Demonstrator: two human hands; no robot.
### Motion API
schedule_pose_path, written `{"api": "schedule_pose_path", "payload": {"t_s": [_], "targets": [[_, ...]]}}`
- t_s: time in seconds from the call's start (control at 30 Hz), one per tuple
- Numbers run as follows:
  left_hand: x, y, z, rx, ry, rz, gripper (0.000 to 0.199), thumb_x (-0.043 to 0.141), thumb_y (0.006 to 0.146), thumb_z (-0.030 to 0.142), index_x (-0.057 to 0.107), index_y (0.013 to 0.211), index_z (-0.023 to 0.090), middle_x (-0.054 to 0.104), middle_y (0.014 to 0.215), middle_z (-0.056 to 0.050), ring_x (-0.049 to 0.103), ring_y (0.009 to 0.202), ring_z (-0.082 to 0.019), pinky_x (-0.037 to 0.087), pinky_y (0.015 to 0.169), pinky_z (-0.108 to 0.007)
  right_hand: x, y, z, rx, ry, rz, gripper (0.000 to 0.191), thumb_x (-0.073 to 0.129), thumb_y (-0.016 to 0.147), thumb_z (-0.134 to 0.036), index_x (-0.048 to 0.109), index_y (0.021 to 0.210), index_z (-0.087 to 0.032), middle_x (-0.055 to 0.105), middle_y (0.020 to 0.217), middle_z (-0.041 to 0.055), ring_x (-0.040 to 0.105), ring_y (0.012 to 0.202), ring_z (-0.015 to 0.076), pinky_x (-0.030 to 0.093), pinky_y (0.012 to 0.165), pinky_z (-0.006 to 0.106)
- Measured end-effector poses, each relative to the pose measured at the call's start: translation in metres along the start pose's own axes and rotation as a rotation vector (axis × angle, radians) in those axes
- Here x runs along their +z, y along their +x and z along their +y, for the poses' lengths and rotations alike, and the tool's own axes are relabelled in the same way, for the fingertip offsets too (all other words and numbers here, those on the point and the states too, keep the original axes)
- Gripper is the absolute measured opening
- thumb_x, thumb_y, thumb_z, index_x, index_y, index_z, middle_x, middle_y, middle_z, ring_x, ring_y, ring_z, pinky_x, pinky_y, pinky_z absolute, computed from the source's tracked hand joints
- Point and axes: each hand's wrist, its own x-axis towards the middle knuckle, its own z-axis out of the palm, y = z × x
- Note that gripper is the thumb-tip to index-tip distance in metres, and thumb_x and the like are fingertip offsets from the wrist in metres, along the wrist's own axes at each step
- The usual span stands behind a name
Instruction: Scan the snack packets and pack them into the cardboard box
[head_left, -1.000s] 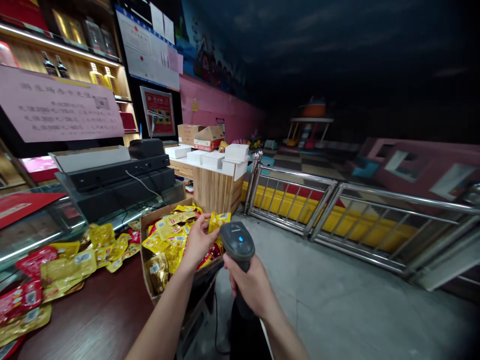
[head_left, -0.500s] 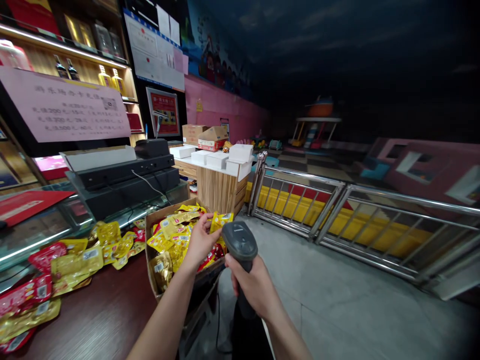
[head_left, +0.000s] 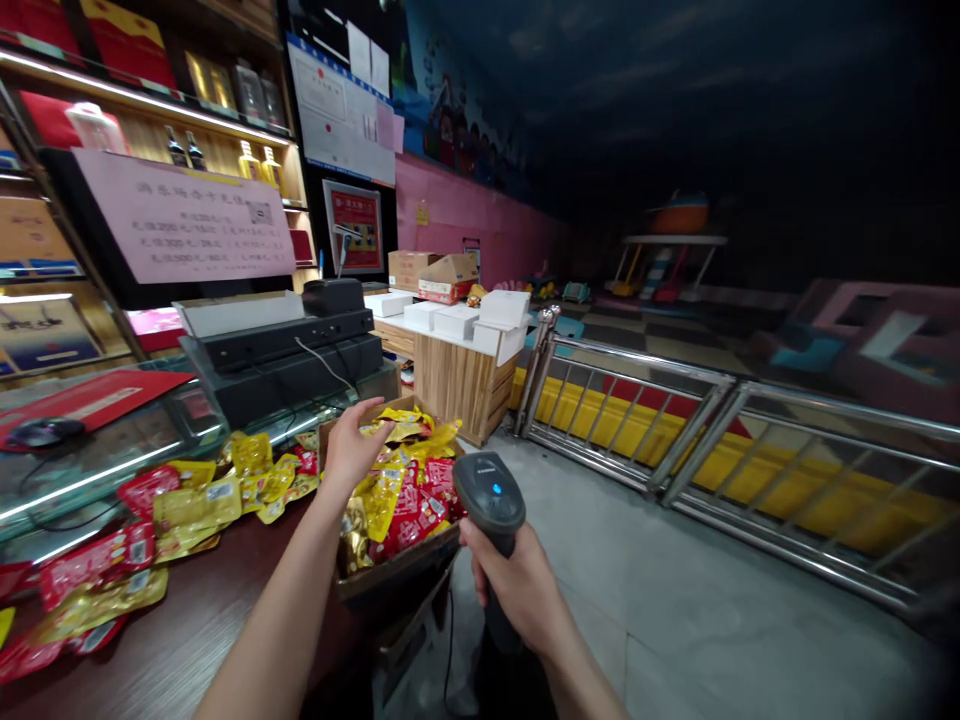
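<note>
A cardboard box stands at the centre, filled with yellow, gold and red snack packets. Over its left rear part is my left hand, fingers apart and stretched, with nothing visibly held. My right hand is wrapped round the handle of a black barcode scanner, just right of the box; a blue light shows on its top. More yellow and red packets lie loose on the dark red tabletop at the left.
Behind the loose packets are a glass counter, a red folder, and a computer mouse. A wooden cabinet with white boxes stands behind the box. A metal railing crosses the right. A cable hangs below the scanner.
My left hand has moved left, away from the yellow packet near the scanner. More red packets show in the box. The scanner's blue light has come on, and the view has shifted slightly left.
</note>
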Motion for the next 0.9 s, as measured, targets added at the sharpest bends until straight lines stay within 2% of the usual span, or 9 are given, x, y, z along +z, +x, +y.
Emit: {"api": "schedule_pose_path", "payload": {"t_s": [0.1, 0.2, 0.3, 0.4, 0.5, 0.6, 0.7, 0.83, 0.9], "targets": [[-0.02, -0.013, -0.021, -0.017, 0.056, 0.014, 0.044, 0.07, 0.083, 0.037, 0.071, 0.123, 0.019, 0.075, 0.121, -0.011, 0.07, 0.112, -0.026, 0.052, 0.102, -0.041, 0.013, 0.003, 0.002, 0.026, 0.0, -0.045, 0.061, 0.069, 0.074, -0.08, 0.055, 0.081, -0.021, 0.05, 0.043, -0.0068, 0.043, 0.036, 0.0095, 0.036, 0.038, 0.022], [-0.05, -0.025, -0.048, -0.076, 0.221, 0.031, 0.04, 0.068, 0.084, 0.035, 0.072, 0.12, 0.019, 0.075, 0.119, -0.01, 0.07, 0.111, -0.027, 0.053, 0.1, -0.04, 0.028, 0.005, 0.001, 0.07, -0.002, -0.064, 0.065, 0.071, 0.067, -0.083, 0.055, 0.08, -0.021, 0.05, 0.041, -0.0068, 0.042, 0.035, 0.0097, 0.036, 0.037, 0.022], [-0.09, -0.034, -0.078, -0.123, 0.516, -0.014, 0.041, 0.062, 0.087, 0.03, 0.07, 0.126, 0.018, 0.073, 0.123, -0.012, 0.066, 0.116, -0.029, 0.05, 0.103, -0.041, 0.041, 0.005, 0.0, 0.098, -0.001, -0.077, 0.067, 0.072, 0.065, -0.083, 0.057, 0.082, -0.02, 0.05, 0.041, -0.0074, 0.042, 0.035, 0.0095, 0.036, 0.037, 0.022], [-0.132, -0.043, -0.108, -0.223, 0.862, -0.069, 0.05, 0.053, 0.089, 0.021, 0.061, 0.139, 0.016, 0.066, 0.134, -0.017, 0.061, 0.124, -0.034, 0.049, 0.102, -0.047, 0.051, 0.006, 0.0, 0.109, -0.003, -0.095, 0.065, 0.075, 0.064, -0.08, 0.056, 0.081, -0.02, 0.049, 0.041, -0.0081, 0.042, 0.035, 0.009, 0.036, 0.037, 0.021], [-0.162, -0.049, -0.133, -0.268, 1.062, -0.112, 0.056, 0.044, 0.09, 0.013, 0.055, 0.145, 0.016, 0.062, 0.141, -0.019, 0.052, 0.134, -0.038, 0.045, 0.101, -0.054, 0.059, 0.006, 0.002, 0.108, -0.006, -0.115, 0.061, 0.076, 0.066, -0.076, 0.055, 0.079, -0.02, 0.049, 0.042, -0.008, 0.042, 0.036, 0.0086, 0.036, 0.037, 0.02], [-0.176, -0.054, -0.149, -0.273, 1.131, -0.129, 0.058, 0.039, 0.09, 0.009, 0.057, 0.144, 0.017, 0.065, 0.138, -0.018, 0.042, 0.143, -0.038, 0.038, 0.106, -0.055, 0.066, 0.006, 0.004, 0.101, -0.007, -0.139, 0.059, 0.076, 0.068, -0.074, 0.054, 0.08, -0.021, 0.049, 0.042, -0.0084, 0.042, 0.036, 0.0083, 0.036, 0.037, 0.02], [-0.18, -0.059, -0.155, -0.26, 1.172, -0.112, 0.056, 0.038, 0.09, 0.009, 0.061, 0.14, 0.018, 0.067, 0.133, -0.017, 0.044, 0.14, -0.036, 0.034, 0.108, -0.052, 0.07, 0.005, 0.004, 0.087, -0.015, -0.154, 0.058, 0.076, 0.069, -0.073, 0.054, 0.08, -0.021, 0.048, 0.041, -0.0091, 0.04, 0.035, 0.0078, 0.035, 0.037, 0.02], [-0.186, -0.064, -0.154, -0.273, 1.222, -0.095, 0.042, 0.042, 0.09, 0.015, 0.077, 0.113, 0.019, 0.071, 0.12, -0.017, 0.054, 0.121, -0.037, 0.032, 0.107, -0.052, 0.069, 0.004, 0.003, 0.097, -0.024, -0.156, 0.058, 0.075, 0.069, -0.073, 0.054, 0.083, -0.02, 0.048, 0.042, -0.0091, 0.041, 0.036, 0.0083, 0.036, 0.038, 0.02], [-0.19, -0.064, -0.149, -0.313, 1.195, -0.091, 0.036, 0.046, 0.088, 0.02, 0.08, 0.102, 0.019, 0.072, 0.116, -0.018, 0.055, 0.119, -0.039, 0.032, 0.106, -0.056, 0.066, 0.004, 0.002, 0.106, -0.03, -0.145, 0.059, 0.075, 0.069, -0.073, 0.054, 0.082, -0.02, 0.049, 0.043, -0.0089, 0.042, 0.037, 0.0082, 0.036, 0.038, 0.02]]}}
